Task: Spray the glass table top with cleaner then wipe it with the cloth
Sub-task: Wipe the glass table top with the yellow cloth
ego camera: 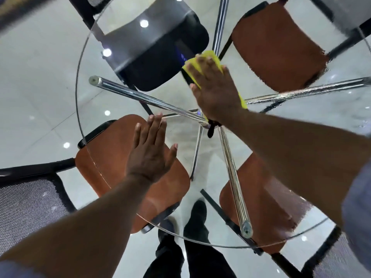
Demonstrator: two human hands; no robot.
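Note:
The round glass table top (84, 63) fills the view, with its rim curving along the left and bottom. My right hand (214, 91) lies flat with straight fingers on a yellow cloth (195, 64), pressing it onto the glass near the table's centre. My left hand (150, 151) rests flat on the glass at the near left, fingers straight and spread, holding nothing. Wet droplets and streaks show on the glass at the right (301, 93). No spray bottle is in view.
Chrome legs (140, 97) cross under the glass. Through the glass I see several chairs: orange seats (112, 157) at near left, near right and far right, a black seat (160, 63) at the far side. My own shoes (196, 219) stand on the pale tiled floor.

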